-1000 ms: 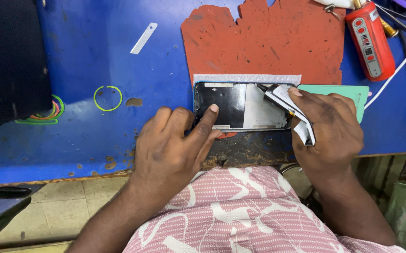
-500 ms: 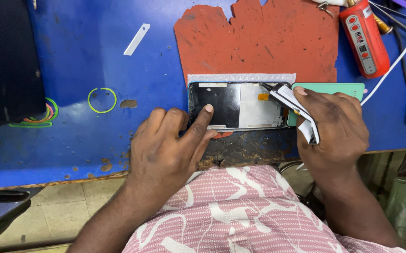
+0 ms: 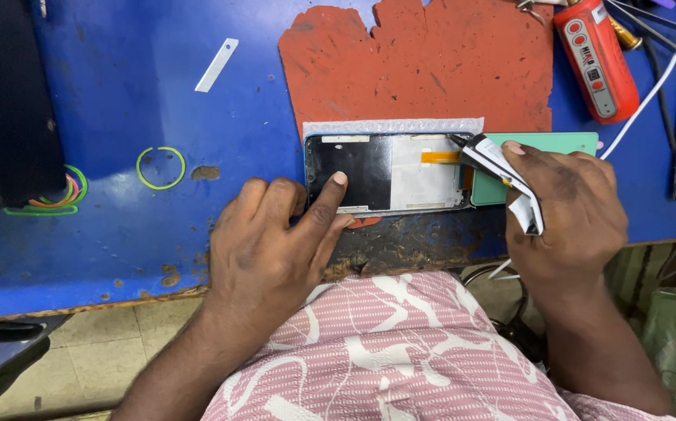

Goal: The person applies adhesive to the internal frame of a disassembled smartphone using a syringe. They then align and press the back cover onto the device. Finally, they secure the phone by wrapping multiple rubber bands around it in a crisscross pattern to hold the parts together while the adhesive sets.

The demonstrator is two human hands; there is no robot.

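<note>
Single view, worn on my head, facing steeply down over my chest. Close in: the blue surface (image 3: 119, 226) fills most of the picture, its near edge crossing low, floor under it at near left. No second view shares anything.

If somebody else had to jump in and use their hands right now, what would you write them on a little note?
Left hand: one finger presses down on the dark part of the opened phone panel, holding it flat on the blue workbench.
Right hand: grips a folded white-and-black strip whose tip touches the panel's right end, near the orange ribbon cable.
A green card lies under the right hand, a red mat behind the panel, a red tool at far right.
Done: panel lies open, inner side up.
Left: the work at the right end is in progress.
</note>
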